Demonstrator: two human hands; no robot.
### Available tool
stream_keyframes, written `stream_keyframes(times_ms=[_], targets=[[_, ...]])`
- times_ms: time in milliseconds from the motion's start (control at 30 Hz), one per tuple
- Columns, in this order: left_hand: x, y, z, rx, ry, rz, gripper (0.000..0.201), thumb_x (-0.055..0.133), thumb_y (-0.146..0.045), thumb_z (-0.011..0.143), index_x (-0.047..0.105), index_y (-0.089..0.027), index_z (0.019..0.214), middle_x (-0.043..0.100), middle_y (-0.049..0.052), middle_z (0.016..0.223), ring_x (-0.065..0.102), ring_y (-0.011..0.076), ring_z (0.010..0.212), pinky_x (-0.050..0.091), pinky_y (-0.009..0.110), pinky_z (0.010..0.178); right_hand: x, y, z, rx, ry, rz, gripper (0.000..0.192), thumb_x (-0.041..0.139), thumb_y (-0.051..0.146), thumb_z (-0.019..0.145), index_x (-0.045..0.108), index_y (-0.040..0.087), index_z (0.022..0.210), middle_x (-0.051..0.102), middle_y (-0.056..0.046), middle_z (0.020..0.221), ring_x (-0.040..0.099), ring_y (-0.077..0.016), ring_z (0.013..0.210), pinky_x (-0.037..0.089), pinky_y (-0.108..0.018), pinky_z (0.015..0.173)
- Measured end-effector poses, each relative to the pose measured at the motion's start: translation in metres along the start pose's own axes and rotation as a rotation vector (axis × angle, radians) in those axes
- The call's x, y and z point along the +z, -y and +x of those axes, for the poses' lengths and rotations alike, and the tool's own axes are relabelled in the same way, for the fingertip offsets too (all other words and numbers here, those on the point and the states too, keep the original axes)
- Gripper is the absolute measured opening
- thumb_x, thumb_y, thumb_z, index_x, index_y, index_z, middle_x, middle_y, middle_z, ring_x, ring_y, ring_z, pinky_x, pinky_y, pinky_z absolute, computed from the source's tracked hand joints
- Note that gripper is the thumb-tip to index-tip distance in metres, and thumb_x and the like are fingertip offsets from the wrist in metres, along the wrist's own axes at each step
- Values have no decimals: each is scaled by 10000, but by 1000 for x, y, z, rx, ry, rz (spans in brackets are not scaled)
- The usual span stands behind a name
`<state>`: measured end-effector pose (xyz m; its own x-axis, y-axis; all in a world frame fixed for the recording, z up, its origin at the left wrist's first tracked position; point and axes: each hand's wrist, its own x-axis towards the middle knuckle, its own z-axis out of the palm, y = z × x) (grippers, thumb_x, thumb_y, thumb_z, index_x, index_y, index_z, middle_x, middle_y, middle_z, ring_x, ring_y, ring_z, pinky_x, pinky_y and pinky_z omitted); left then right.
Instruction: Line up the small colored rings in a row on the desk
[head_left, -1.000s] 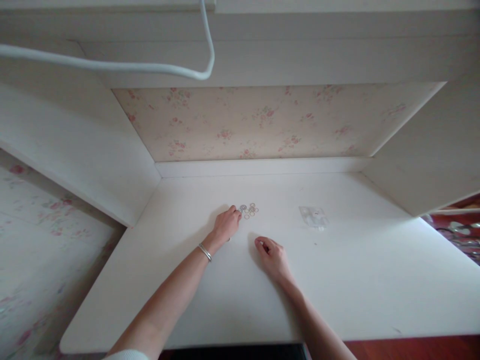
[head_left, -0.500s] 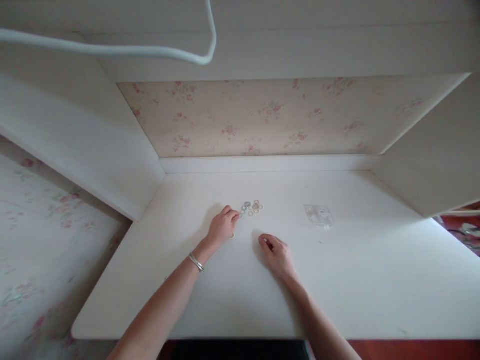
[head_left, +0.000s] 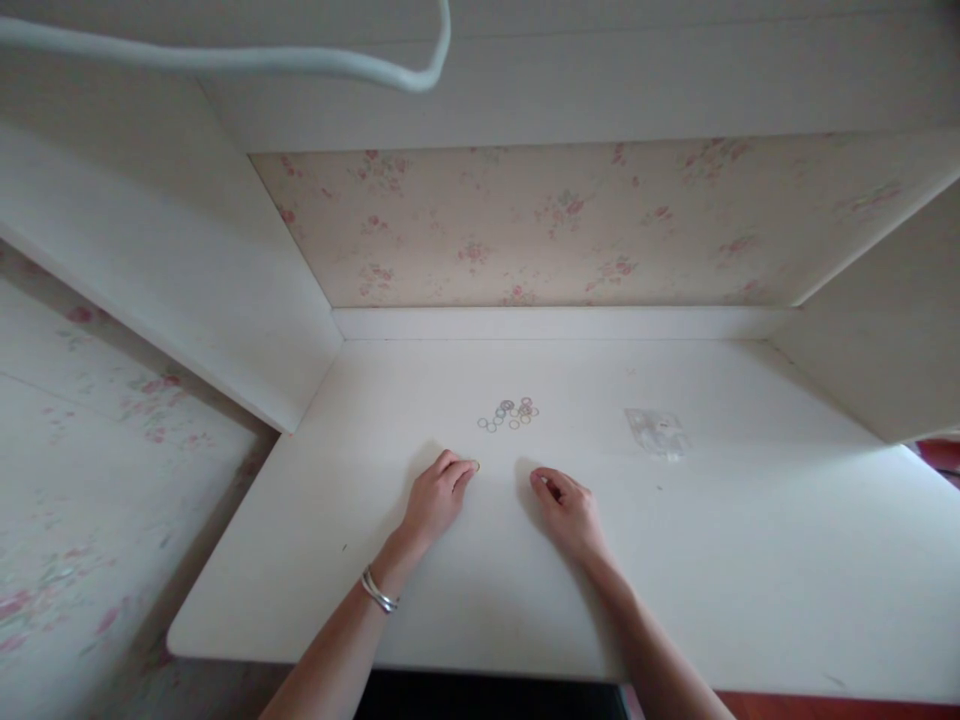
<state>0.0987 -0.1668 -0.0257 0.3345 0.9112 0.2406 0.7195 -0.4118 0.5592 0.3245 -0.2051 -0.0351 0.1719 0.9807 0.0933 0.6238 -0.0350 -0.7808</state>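
Observation:
Several small rings (head_left: 514, 425), some silvery and some gold-toned, lie in a loose cluster on the white tabletop (head_left: 480, 580). Nearer to me and left of the middle, my left hand (head_left: 437, 497) has its thumb and forefinger closed on a single small gold-coloured ring (head_left: 476, 466), whose edge shows at the fingertips. My right hand (head_left: 568, 508) rests on the table just right of that, fingers curled in and thumb against the forefinger. Whether it holds something is hidden.
A clear plastic bag (head_left: 656, 434) with small pale contents lies to the right of the rings. White side panels (head_left: 150, 230) enclose the desk, and a white lamp arm or cable (head_left: 315, 62) crosses the upper left. Flowered wallpaper (head_left: 540, 230) covers the back.
My left hand has drawn back from the ring cluster towards me and now grips the lone gold ring. The right hand keeps its curled pose. The view has shifted slightly.

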Motion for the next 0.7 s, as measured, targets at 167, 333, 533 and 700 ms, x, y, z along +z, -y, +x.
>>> stream_keyframes(times_ms=[167, 333, 533, 700], targets=[[0, -2, 1, 21, 37, 75, 273, 387, -306, 936, 645, -261, 1016, 593, 35, 879, 570, 114, 763, 449, 217, 703, 0, 0, 0, 6, 4, -15, 362, 426, 475, 851, 682, 221, 882, 679, -26, 781, 577, -144, 635, 423, -250, 608], [-1, -5, 1, 23, 63, 142, 277, 375, -293, 939, 636, -264, 1028, 604, 37, 891, 575, 118, 778, 435, 216, 679, 1, -1, -1, 9, -1, -17, 374, 419, 479, 850, 687, 220, 884, 676, -29, 756, 566, -144, 608, 423, -252, 591], [0, -4, 1, 11, 54, 135, 262, 377, -285, 939, 625, -267, 1023, 610, 33, 927, 588, 124, 799, 435, 222, 690, 1, 0, -1, 0, -3, -24, 365, 429, 483, 851, 685, 224, 880, 680, -30, 778, 583, -149, 630, 427, -252, 598], [-3, -8, 1, -27, 34, 132, 266, 356, -315, 945, 610, -257, 996, 607, 29, 958, 589, 128, 847, 441, 227, 743, 0, 2, -2, -8, 15, -48, 356, 429, 470, 859, 685, 225, 890, 685, -30, 803, 596, -149, 653, 432, -250, 622]])
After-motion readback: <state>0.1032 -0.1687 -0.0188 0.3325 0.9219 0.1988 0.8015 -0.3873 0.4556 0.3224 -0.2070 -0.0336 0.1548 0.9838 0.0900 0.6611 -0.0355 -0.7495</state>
